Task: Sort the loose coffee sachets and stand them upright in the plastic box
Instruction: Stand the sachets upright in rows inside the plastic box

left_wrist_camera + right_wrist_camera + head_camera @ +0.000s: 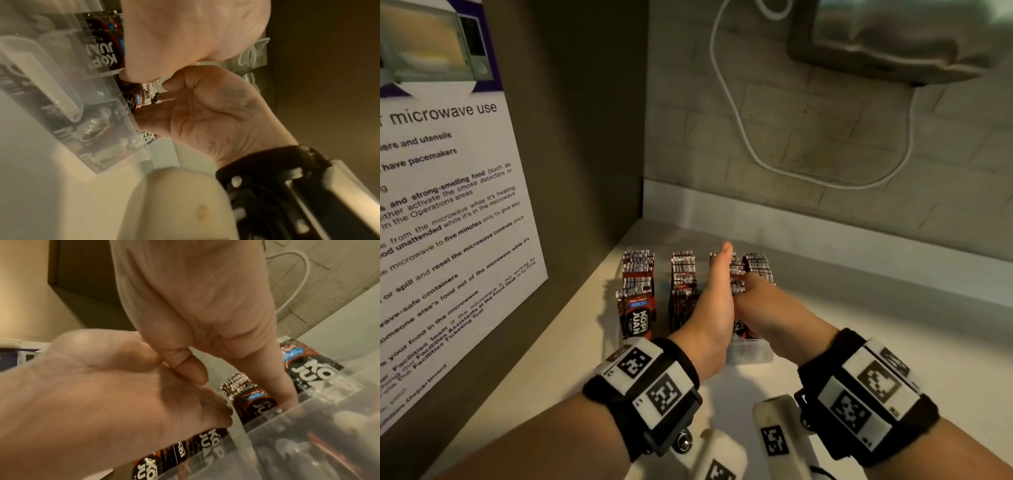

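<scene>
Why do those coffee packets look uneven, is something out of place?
Mostly tidy: the coffee sachets stand in rows in the plastic box. Only the front sachet of the leftmost row leans forward, slightly askew. Nothing looks spilled or damaged.

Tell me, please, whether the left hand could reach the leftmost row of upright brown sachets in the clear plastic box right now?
Probably yes. The left hand stands flat among the rows further right, and nothing lies between it and the leftmost row of brown sachets in the clear plastic box; their tops are uncovered.

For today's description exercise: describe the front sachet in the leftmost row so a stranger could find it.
Start at the microwave notice on the left wall. Beside it, the clear plastic box holds rows of dark-brown coffee sachets. The leftmost row's front sachet alone shows its full white "KOPI JUAN" face.
</scene>
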